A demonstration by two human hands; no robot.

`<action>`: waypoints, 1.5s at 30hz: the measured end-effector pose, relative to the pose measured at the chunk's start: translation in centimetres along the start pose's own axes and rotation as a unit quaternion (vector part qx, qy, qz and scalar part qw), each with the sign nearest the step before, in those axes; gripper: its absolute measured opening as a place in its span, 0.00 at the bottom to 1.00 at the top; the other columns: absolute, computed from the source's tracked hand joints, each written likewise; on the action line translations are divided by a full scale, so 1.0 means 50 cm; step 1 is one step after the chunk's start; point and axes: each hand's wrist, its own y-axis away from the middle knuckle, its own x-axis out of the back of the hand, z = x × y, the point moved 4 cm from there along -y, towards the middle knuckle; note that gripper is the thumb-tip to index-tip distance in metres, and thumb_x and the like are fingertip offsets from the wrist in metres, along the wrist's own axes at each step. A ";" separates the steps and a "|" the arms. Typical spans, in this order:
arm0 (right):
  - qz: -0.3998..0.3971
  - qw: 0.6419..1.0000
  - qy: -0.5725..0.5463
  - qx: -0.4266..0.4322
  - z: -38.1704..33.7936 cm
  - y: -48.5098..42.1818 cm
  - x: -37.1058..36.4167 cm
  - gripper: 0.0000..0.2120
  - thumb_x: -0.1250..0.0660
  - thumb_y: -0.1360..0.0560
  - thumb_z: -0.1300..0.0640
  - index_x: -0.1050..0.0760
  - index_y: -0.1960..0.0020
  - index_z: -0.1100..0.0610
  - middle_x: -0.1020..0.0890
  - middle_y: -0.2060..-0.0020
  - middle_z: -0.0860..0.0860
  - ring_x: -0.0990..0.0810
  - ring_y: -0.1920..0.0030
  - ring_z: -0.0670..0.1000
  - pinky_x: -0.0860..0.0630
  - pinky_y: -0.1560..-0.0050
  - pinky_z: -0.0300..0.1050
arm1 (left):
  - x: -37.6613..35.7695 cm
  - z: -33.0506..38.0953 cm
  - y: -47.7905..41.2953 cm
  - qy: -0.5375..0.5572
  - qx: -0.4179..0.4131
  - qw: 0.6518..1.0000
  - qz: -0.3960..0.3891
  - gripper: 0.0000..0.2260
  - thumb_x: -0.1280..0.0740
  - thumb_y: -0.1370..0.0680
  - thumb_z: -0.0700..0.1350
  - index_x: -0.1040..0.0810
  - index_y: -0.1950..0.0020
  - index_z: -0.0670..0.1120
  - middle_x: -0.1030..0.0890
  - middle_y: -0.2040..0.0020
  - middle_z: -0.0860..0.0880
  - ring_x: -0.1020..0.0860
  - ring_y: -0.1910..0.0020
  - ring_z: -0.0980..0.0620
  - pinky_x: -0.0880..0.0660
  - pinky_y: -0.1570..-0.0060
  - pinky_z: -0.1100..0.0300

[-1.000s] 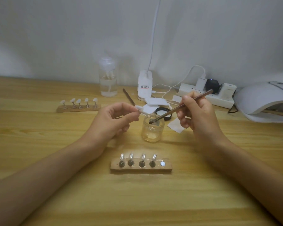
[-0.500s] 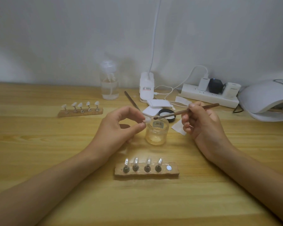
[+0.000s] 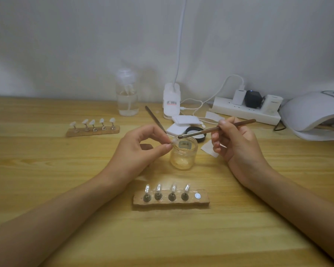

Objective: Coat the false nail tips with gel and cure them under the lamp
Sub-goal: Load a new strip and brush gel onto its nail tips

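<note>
Two hands meet above the open gel jar (image 3: 184,158), brush to nail tip.
The left hand (image 3: 141,149) pinches a small white nail tip (image 3: 174,141) between thumb and forefinger just over the jar's rim. The right hand (image 3: 237,143) pinches a brown brush (image 3: 216,129), its bristle end at the tip; contact unclear. Four more tips stand on the near wooden holder (image 3: 202,201). The curing lamp (image 3: 312,112) sits far right.

wall (image 3: 66,45): plain pale grey, matte, faint soft shadows | bench (image 3: 37,170): light wood, lengthwise grain, meets the wall at the back | light: dim, even, cool
</note>
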 end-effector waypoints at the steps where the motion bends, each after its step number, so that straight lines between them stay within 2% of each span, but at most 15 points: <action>1: -0.006 1.000 -0.005 0.003 -0.001 0.000 -0.001 0.09 0.37 0.20 0.59 0.30 0.59 0.54 0.22 0.71 0.50 0.25 0.71 0.46 0.28 0.72 0.35 | 0.000 0.000 0.000 -0.002 -0.001 1.000 0.000 0.04 0.26 0.26 0.40 0.19 0.58 0.47 0.17 0.55 0.52 0.27 0.72 0.63 0.32 0.70 0.73; 5: -0.031 0.999 0.018 0.014 -0.001 0.002 -0.009 0.08 0.35 0.23 0.56 0.30 0.60 0.54 0.22 0.71 0.50 0.24 0.71 0.46 0.27 0.72 0.36 | -0.002 0.004 0.000 -0.005 -0.006 1.000 0.000 0.05 0.27 0.26 0.39 0.20 0.59 0.47 0.18 0.59 0.55 0.27 0.71 0.65 0.33 0.69 0.74; 8: -0.002 1.000 0.008 0.008 0.001 0.000 -0.001 0.10 0.38 0.19 0.60 0.31 0.59 0.55 0.22 0.72 0.50 0.25 0.71 0.46 0.28 0.72 0.36 | -0.002 0.002 0.001 0.005 -0.002 1.000 -0.002 0.05 0.26 0.26 0.40 0.20 0.59 0.46 0.19 0.62 0.58 0.31 0.74 0.59 0.34 0.71 0.73; 12: -0.036 0.999 0.004 0.022 -0.004 0.003 -0.008 0.08 0.35 0.23 0.56 0.30 0.60 0.54 0.22 0.71 0.49 0.25 0.71 0.46 0.27 0.72 0.36 | -0.001 0.001 0.002 0.005 -0.001 1.000 -0.005 0.05 0.26 0.26 0.40 0.20 0.59 0.46 0.21 0.67 0.61 0.33 0.74 0.59 0.34 0.72 0.73; 16: 0.000 1.000 0.015 0.011 0.001 0.001 0.000 0.10 0.37 0.20 0.60 0.31 0.59 0.55 0.22 0.72 0.50 0.25 0.71 0.46 0.28 0.72 0.36 | -0.002 0.002 0.001 -0.003 -0.003 1.000 -0.006 0.05 0.27 0.25 0.39 0.20 0.59 0.47 0.20 0.64 0.60 0.27 0.72 0.65 0.33 0.69 0.74; 21: -0.038 0.999 0.023 0.030 -0.005 0.005 -0.007 0.09 0.38 0.20 0.59 0.31 0.59 0.55 0.22 0.71 0.49 0.24 0.70 0.46 0.27 0.71 0.36 | -0.003 0.004 0.002 0.000 0.002 1.000 -0.005 0.04 0.27 0.26 0.39 0.20 0.59 0.45 0.20 0.63 0.59 0.28 0.72 0.64 0.33 0.70 0.74; 24: -0.007 0.999 0.030 0.018 -0.002 0.004 -0.002 0.09 0.38 0.19 0.60 0.31 0.59 0.55 0.22 0.72 0.50 0.25 0.71 0.46 0.28 0.71 0.36 | -0.002 0.004 0.003 0.009 0.009 1.000 -0.005 0.04 0.26 0.26 0.40 0.20 0.58 0.45 0.19 0.63 0.59 0.31 0.74 0.61 0.34 0.71 0.74; 29: -0.036 0.999 0.023 0.023 -0.004 0.006 -0.008 0.09 0.38 0.19 0.59 0.31 0.58 0.55 0.22 0.71 0.49 0.24 0.70 0.46 0.27 0.71 0.37 | -0.003 0.006 0.004 0.002 0.011 1.000 -0.005 0.05 0.26 0.26 0.40 0.20 0.60 0.47 0.15 0.55 0.54 0.26 0.72 0.65 0.33 0.70 0.75; 32: -0.007 0.999 0.029 0.010 -0.001 0.005 -0.004 0.09 0.37 0.19 0.60 0.31 0.59 0.56 0.22 0.72 0.50 0.24 0.71 0.47 0.27 0.72 0.37 | -0.003 0.004 0.004 -0.005 0.016 1.000 -0.003 0.07 0.25 0.27 0.40 0.20 0.62 0.50 0.15 0.56 0.54 0.25 0.70 0.67 0.33 0.70 0.76; 34: -0.001 1.000 0.012 0.009 -0.002 0.005 -0.001 0.09 0.38 0.19 0.60 0.31 0.58 0.55 0.22 0.72 0.50 0.25 0.71 0.46 0.27 0.71 0.36 | -0.002 0.001 0.004 -0.009 0.027 1.000 -0.002 0.08 0.24 0.28 0.42 0.20 0.63 0.52 0.15 0.54 0.53 0.27 0.72 0.65 0.33 0.70 0.75; 37: -0.037 0.999 0.018 0.021 -0.006 0.008 -0.008 0.08 0.37 0.20 0.58 0.31 0.58 0.55 0.22 0.71 0.50 0.24 0.70 0.46 0.26 0.70 0.37 | -0.002 0.000 0.004 -0.009 0.041 0.999 -0.001 0.07 0.24 0.28 0.44 0.20 0.63 0.53 0.14 0.52 0.52 0.28 0.72 0.62 0.33 0.71 0.74; 41: -0.009 1.000 0.025 0.012 -0.001 0.005 -0.004 0.09 0.38 0.19 0.60 0.31 0.58 0.55 0.22 0.72 0.50 0.24 0.71 0.47 0.27 0.71 0.37 | -0.002 0.000 0.005 -0.006 0.059 0.998 -0.002 0.05 0.24 0.29 0.46 0.19 0.61 0.52 0.14 0.51 0.53 0.22 0.63 0.54 0.27 0.59 0.64; 42: -0.008 1.000 0.018 0.013 -0.002 0.005 -0.004 0.09 0.38 0.19 0.60 0.31 0.58 0.55 0.22 0.72 0.50 0.24 0.71 0.46 0.27 0.71 0.37 | -0.002 0.000 0.005 -0.007 0.061 0.998 -0.001 0.05 0.24 0.29 0.46 0.19 0.61 0.52 0.14 0.51 0.53 0.21 0.61 0.55 0.27 0.58 0.63; 45: -0.039 0.999 0.015 0.028 -0.007 0.008 -0.010 0.08 0.35 0.22 0.56 0.30 0.59 0.55 0.22 0.71 0.49 0.24 0.70 0.46 0.26 0.70 0.36 | -0.003 -0.001 0.005 -0.006 0.066 0.998 -0.001 0.05 0.23 0.30 0.46 0.19 0.61 0.51 0.14 0.52 0.52 0.22 0.63 0.55 0.28 0.61 0.67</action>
